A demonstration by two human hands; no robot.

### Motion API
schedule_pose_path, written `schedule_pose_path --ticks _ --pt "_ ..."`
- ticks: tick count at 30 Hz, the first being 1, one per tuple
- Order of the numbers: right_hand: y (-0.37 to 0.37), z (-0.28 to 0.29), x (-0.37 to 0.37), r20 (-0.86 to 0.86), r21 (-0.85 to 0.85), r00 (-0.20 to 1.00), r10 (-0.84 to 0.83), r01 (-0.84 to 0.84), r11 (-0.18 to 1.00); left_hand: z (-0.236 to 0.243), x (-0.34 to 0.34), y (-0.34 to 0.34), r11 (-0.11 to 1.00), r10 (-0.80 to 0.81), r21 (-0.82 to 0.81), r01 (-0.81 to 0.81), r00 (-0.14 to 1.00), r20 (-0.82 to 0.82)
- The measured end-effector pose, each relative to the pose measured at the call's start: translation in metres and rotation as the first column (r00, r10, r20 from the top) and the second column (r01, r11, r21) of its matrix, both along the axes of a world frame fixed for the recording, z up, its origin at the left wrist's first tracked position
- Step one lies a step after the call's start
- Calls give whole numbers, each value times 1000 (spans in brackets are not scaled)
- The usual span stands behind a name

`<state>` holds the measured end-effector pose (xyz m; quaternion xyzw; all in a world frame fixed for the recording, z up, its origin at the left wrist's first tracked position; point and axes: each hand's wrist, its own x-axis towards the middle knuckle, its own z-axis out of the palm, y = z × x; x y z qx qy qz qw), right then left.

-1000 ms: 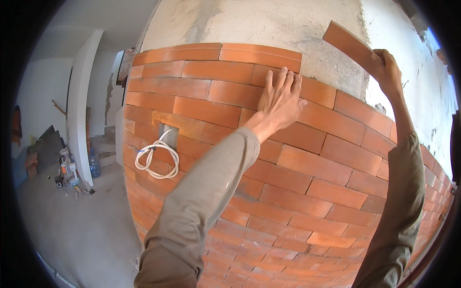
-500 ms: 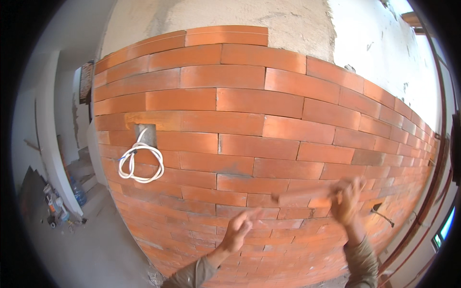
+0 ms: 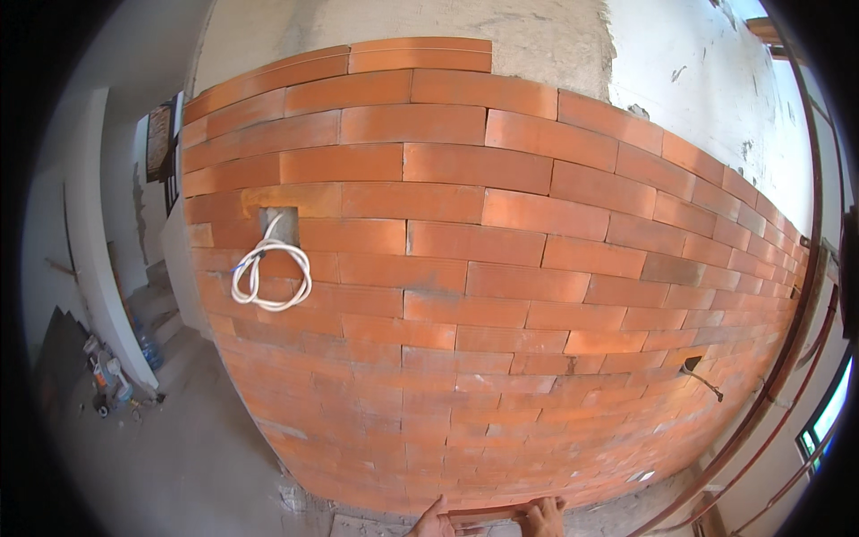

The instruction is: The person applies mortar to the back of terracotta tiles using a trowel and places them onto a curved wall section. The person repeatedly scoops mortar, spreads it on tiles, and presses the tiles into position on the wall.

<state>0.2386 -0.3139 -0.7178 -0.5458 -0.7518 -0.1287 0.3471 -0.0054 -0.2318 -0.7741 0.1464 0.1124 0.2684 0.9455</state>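
At the lower edge of the picture I hold a thin reddish brick tile (image 3: pixel 488 515) lengthwise between both hands. My left hand (image 3: pixel 431 521) is at its left end, thumb raised and fingers partly beneath. My right hand (image 3: pixel 542 517) wraps over its right end with curled fingers. Facing me is a wall faced with orange brick tiles (image 3: pixel 474 166) in staggered rows. The top row stops partway along, and bare rough plaster (image 3: pixel 546 45) shows beyond its last tile. A thin string line runs across that top row.
A coiled white cable (image 3: pixel 309 268) hangs from a square wall box (image 3: pixel 284 225) at left. Another cable end (image 3: pixel 707 385) sticks out of an opening at right. Reddish-brown poles (image 3: pixel 769 385) stand on the right. A water bottle (image 3: pixel 149 349) and equipment (image 3: pixel 106 371) sit far left.
Both hands have come down to the lower edge. The tile, earlier raised in my right hand with the left hand apart from it, is now held level between both. The view has shifted slightly.
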Motion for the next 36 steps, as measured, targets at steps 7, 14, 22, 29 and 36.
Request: schedule_pose_path --ticks 7,14,22,29,36 --pt "-74 -16 16 -63 -2 998 -22 22 1000 -9 23 -71 983 -102 -139 117 989 111" --pt "-146 -71 71 -164 -238 954 -252 210 948 26 40 -131 988 -128 91 122 990 67" --pt "-218 -97 91 -285 -471 900 -330 168 866 71 15 -191 890 -213 403 213 976 -45" --pt "-220 -110 83 -207 -427 962 -177 74 901 101 46 -211 758 -301 579 299 949 -96" --pt "-222 -154 105 -353 -600 924 -147 -103 793 164 106 -215 504 -386 813 292 918 -91"
